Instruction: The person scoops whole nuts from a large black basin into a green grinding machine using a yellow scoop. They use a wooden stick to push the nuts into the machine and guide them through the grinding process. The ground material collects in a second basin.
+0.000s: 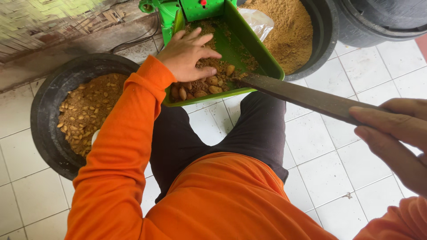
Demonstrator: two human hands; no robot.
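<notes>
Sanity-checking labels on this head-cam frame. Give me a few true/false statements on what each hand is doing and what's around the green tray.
1. The left hand rests on the pile of nuts in the green tray. True.
2. The right hand is empty. False: it holds a long flat dark blade whose tip reaches the tray's lower edge.
3. The black tub on the left holds whole nuts mixed with brown crumbs. True.
4. The tub behind the tray is filled with water. False: it holds fine brown ground material.
5. The floor is bare wood. False: it is white tile.
</notes>
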